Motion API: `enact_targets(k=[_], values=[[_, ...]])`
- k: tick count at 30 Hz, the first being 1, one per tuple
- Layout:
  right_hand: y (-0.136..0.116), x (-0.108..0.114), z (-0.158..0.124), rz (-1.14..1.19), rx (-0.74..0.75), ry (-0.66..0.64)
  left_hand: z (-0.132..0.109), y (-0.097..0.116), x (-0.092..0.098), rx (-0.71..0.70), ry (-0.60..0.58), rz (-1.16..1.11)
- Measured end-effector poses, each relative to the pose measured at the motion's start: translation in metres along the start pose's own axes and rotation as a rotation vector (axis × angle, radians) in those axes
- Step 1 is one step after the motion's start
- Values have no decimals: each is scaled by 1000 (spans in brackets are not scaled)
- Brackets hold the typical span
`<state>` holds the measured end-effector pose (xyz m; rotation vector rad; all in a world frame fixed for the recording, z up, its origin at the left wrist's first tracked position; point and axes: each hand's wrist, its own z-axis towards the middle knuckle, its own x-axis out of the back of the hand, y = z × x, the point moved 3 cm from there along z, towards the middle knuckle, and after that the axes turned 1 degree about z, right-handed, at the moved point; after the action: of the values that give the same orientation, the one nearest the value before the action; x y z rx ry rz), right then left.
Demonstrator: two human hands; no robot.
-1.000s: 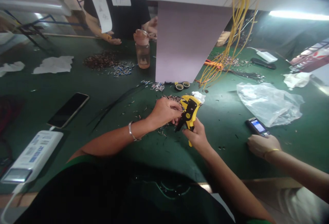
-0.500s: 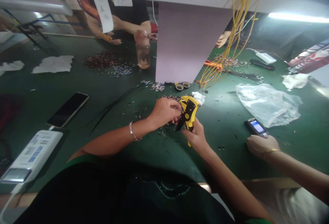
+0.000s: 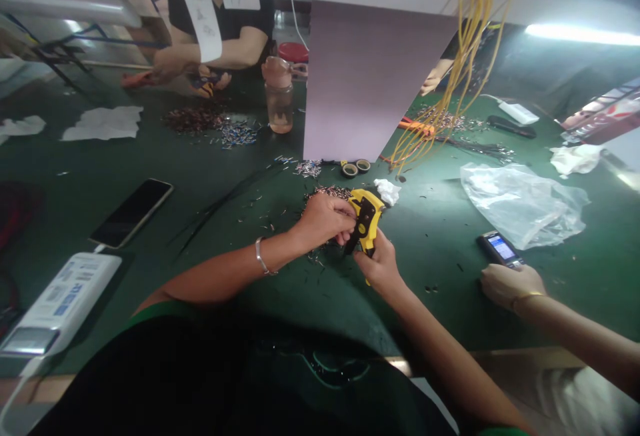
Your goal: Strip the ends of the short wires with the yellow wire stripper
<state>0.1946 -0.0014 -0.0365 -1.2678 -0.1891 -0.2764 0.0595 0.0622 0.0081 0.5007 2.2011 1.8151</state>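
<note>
Wire stripper (image 3: pixel 367 217) gripped in the right hand (image 3: pixel 381 263), left hand (image 3: pixel 324 223) at its head

Yellow and black, with a smooth, broad, curved head, the wire stripper tilts between the two hands, its handle running down into the right palm. Just beyond the left hand spreads a rough heap of clippings (image 3: pixel 329 192), thin, short and copper-coloured. Past them lie two round tape rolls (image 3: pixel 350 170), ring-shaped and side by side; a soft, crumpled white tissue (image 3: pixel 387 191) sits just beyond the tool's head. To the right of the right hand, a clear plastic bag (image 3: pixel 525 204) lies wrinkled and shiny on the dark green table (image 3: pixel 425 336). To the left of the left hand rests a flat, glossy black phone (image 3: pixel 133 213).

The right hand is clamped round the handle, its forearm slanting in from the lower right. The left forearm reaches in from the lower left, a rigid silvery bracelet (image 3: pixel 260 257) at the wrist. The left hand's thumb and fingers are drawn together, close against the tool's head; whether they pinch a wire cannot be told. Further right, a co-worker's hand (image 3: pixel 505 286) lies knuckles up beside a small keypad phone (image 3: pixel 500 248).
</note>
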Motion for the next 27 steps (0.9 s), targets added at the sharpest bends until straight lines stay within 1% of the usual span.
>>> enact_targets(k=[7, 13, 27], values=[[3, -2, -2, -6, 0, 12, 1, -5, 0, 27, -10, -43], [3, -3, -2, -22, -4, 28, 0, -4, 0, 43, -18, -62], [10, -7, -2, -33, -76, 48, 1, -5, 1, 66, -42, -64]])
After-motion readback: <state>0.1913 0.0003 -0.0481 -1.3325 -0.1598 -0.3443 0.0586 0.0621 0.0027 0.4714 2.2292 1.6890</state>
